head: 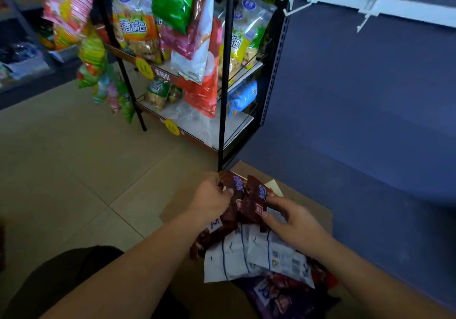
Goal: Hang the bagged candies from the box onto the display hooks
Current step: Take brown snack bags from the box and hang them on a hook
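Two broad surfaces filled most of my feed: a beige tiled floor (74, 170) on the left and a dark blue wall panel (370, 109) on the right. Between them, at the far side, stood a black metal rack (225, 72) crowded with hanging and shelved snack packets in green, orange, red and white. A brown cardboard box (313, 210) sat open on the floor at the near foot of that rack, against the blue panel. High on the far right, a white rail (407, 6) ran across the panel. Inside the box lay white-backed packets (246, 254) and, nearer to me, a purple packet (278, 296). Over the far end of the box, two dark red candy bags (254, 205) were lifted side by side, touching. The left hand (209, 200) had its fingers curled round the top of the left one; the right hand (293, 222) pinched the lower edge of the right one between thumb and fingers. White display hooks (364, 23) slanted down out of the rail, well apart from the bags.
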